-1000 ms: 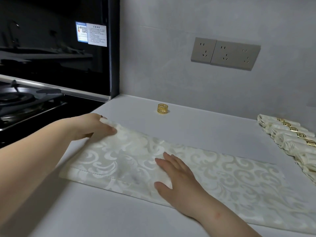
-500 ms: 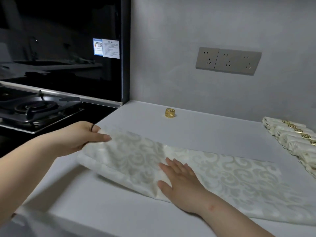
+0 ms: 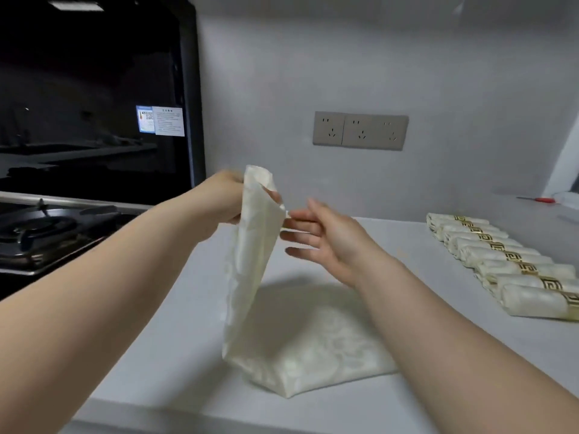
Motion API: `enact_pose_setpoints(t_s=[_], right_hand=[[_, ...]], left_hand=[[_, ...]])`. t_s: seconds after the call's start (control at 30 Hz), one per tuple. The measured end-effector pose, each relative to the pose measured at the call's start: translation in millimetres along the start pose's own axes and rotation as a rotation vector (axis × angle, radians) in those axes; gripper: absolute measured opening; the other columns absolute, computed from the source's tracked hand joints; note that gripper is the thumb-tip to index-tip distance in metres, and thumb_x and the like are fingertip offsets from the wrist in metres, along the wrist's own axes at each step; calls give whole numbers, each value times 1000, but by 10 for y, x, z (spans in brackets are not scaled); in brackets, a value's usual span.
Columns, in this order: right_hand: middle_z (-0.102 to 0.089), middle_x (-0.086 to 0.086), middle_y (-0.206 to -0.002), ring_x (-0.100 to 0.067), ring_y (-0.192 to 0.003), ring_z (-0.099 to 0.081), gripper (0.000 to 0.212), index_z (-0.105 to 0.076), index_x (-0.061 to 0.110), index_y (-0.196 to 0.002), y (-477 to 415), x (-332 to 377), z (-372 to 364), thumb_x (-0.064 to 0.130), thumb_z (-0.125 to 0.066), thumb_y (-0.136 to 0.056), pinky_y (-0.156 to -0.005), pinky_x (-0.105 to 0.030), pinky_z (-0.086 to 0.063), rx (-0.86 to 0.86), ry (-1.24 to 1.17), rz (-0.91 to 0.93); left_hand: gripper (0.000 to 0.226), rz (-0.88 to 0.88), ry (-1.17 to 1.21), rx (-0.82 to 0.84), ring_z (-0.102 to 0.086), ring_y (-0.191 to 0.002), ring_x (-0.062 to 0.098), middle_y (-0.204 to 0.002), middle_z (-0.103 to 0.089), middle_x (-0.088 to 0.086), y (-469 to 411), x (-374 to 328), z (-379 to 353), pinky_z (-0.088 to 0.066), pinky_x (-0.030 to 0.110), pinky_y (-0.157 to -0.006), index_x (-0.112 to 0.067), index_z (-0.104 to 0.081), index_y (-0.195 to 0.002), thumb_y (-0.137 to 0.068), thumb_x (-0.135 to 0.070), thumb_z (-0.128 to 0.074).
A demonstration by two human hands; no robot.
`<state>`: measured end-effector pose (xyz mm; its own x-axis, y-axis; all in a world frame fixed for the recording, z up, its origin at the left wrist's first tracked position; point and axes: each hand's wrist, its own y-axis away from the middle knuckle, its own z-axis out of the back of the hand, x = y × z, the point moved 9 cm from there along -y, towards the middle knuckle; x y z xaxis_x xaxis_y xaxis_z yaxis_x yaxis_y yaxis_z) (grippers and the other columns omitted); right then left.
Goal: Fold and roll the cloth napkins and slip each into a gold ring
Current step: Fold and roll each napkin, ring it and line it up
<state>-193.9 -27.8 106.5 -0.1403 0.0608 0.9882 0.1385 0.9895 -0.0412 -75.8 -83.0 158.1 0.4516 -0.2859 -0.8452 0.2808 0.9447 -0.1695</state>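
Napkin (image 3: pixel 250 277), cream with a faint swirl pattern, is lifted at one end by the left hand (image 3: pixel 225 198), whose fingers are curled round the top edge and grip it above the grey counter (image 3: pixel 175 371). From there the cloth hangs down in a narrow strip, and its other end lies folded flat on the counter, near the front edge. The right hand (image 3: pixel 326 239) is just beside the raised cloth, fingers straight and spread apart, with the uppermost fingertips touching the cloth's edge. At the right side of the counter lies a row of rolled napkins (image 3: pixel 501 267), touching side by side, each inside a gold ring (image 3: pixel 529 268). A gas stove (image 3: pixel 40 233) stands to the left, and sockets (image 3: pixel 360 131) are on the wall behind.
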Motion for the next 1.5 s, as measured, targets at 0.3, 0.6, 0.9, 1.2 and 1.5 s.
enact_pose_setpoints(t_s=[0.3, 0.6, 0.9, 1.2, 1.5], right_hand=[[-64, -8, -84, -19, -71, -67, 39, -62, 8, -93, 173, -11, 869, 41, -43, -93, -55, -26, -55, -47, 152, -219], [-56, -3, -55, -13, -49, -53, 20, -57, 8, -69, 368, -424, 1601, 6, -55, -88, -46, -20, -40, -190, 577, -371], [-63, -9, -77, -20, -67, -59, 11, -61, 7, -80, 389, -731, 1829, 8, -55, -88, -65, -27, -46, -259, 562, -401], [-59, -25, -119, -36, -110, -56, 41, -51, -15, -118, 348, -691, 1869, 12, -55, -88, -95, -40, -45, -421, 778, -299], [-35, 1, -61, -15, -60, -37, 34, -34, 16, -59, 251, -673, 1774, 11, -50, -88, -51, -22, -25, -404, 1104, -181]], left_hand=[[29, -181, -93, 313, -53, -74, 12, -85, -65, -1, 231, -326, -1177, -36, 8, -52, -5, -66, -92, -91, -30, -52], [30, -283, -353, 718, -51, -100, 16, -105, -58, -4, 635, -84, -1810, -35, 24, -88, -18, -59, -99, -98, -35, -34], [72, -631, -844, 621, -8, -140, 1, -154, -13, -13, 999, 294, -1770, 6, 17, -110, -26, -15, -147, -88, -56, -44], [49, -709, -969, 432, -62, -99, -6, -108, -66, -21, 1048, 668, -1630, -40, 14, -90, -36, -67, -107, -77, -40, -29], [83, -606, -851, 569, -40, -121, -12, -135, -43, -20, 1088, 797, -1541, -29, 9, -102, -32, -53, -127, -85, -65, 11]])
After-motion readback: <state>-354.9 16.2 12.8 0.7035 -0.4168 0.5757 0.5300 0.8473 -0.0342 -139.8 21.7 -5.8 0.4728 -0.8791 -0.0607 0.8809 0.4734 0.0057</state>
